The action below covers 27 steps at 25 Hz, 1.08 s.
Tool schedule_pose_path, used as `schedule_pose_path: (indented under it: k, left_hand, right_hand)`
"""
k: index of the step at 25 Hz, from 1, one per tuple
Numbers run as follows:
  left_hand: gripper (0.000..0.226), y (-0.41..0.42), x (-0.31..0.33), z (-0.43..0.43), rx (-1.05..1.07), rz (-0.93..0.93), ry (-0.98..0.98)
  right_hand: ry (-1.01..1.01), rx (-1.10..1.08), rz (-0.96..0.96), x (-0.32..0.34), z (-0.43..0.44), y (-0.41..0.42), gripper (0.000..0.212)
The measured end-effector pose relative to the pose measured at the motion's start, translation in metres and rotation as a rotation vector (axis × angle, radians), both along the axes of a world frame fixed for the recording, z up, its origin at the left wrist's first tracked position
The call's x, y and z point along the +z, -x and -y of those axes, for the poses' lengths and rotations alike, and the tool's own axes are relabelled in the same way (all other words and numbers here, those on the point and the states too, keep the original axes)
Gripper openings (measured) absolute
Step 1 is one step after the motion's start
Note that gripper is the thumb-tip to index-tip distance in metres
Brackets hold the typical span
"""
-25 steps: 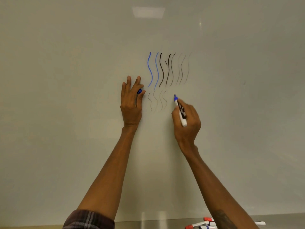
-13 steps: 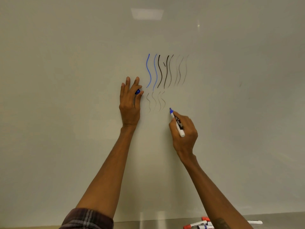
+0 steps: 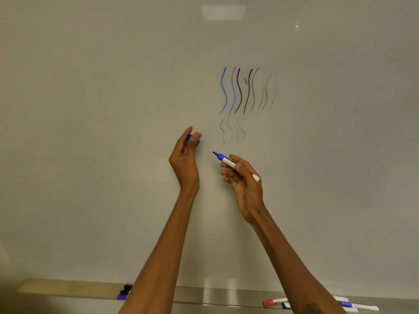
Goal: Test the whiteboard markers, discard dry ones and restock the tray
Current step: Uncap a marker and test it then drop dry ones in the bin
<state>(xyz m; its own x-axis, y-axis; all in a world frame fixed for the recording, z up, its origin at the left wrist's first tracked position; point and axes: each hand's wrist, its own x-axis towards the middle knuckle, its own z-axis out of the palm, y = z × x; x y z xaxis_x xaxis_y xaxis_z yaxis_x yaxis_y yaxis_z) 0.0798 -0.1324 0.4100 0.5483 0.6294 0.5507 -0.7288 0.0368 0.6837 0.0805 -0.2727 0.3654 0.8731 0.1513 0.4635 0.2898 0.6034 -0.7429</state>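
Head camera, looking up the whiteboard (image 3: 90, 109), and the wavy test lines (image 3: 238, 91) sit above both hands: two blue, then black ones fading to grey, with a fainter short row (image 3: 232, 132) beneath. Just below and left of those lines, the left hand (image 3: 184, 159) is raised with its fingers curled, pinching the blue cap (image 3: 192, 139) at the fingertips. Below the lines and a touch right, the right hand (image 3: 244, 180) grips the uncapped blue marker (image 3: 229, 162) in curled fingers, its tip pointing up and left toward the cap, near it but apart.

Far below the lines runs the metal tray (image 3: 68, 288). The left forearm cuts across a small cluster of dark- and blue-capped markers (image 3: 124, 292), hiding most of them. The right forearm crosses the loose markers on the other side, where a red-capped one (image 3: 274, 302) pokes out on one side and blue ones (image 3: 349, 304) on the other.

Half a second ago the left hand lay flat on the board beside the lines; now it has lifted off and dropped lower. The marker tip was at the board then; it has since swung sideways.
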Motion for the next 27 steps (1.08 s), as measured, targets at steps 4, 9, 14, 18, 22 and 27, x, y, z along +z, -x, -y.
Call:
schedule_pose_path:
  k: [4, 9, 14, 18, 22, 27]
  left_hand:
    - [0.024, 0.01, -0.038, 0.004, -0.061, -0.065, 0.193]
    - [0.025, 0.015, -0.066, 0.006, -0.079, -0.139, 0.24]
    - [0.023, 0.015, -0.083, 0.009, -0.072, -0.177, 0.234]
    - [0.022, 0.016, -0.095, 0.014, -0.06, -0.202, 0.207]
    - [0.022, 0.016, -0.101, 0.013, -0.03, -0.199, 0.208]
    - [0.023, 0.019, -0.106, 0.013, 0.019, -0.19, 0.198]
  right_hand:
    - [0.051, 0.058, -0.025, -0.02, -0.017, 0.007, 0.028]
    - [0.08, 0.067, -0.099, -0.039, -0.026, 0.01, 0.026]
    - [0.094, 0.063, -0.125, -0.051, -0.026, 0.008, 0.028]
    - [0.128, 0.04, -0.126, -0.058, -0.028, 0.007, 0.023]
    - [0.096, 0.063, -0.139, -0.061, -0.028, 0.01, 0.02]
    - [0.027, 0.092, -0.186, -0.066, -0.038, 0.012, 0.019]
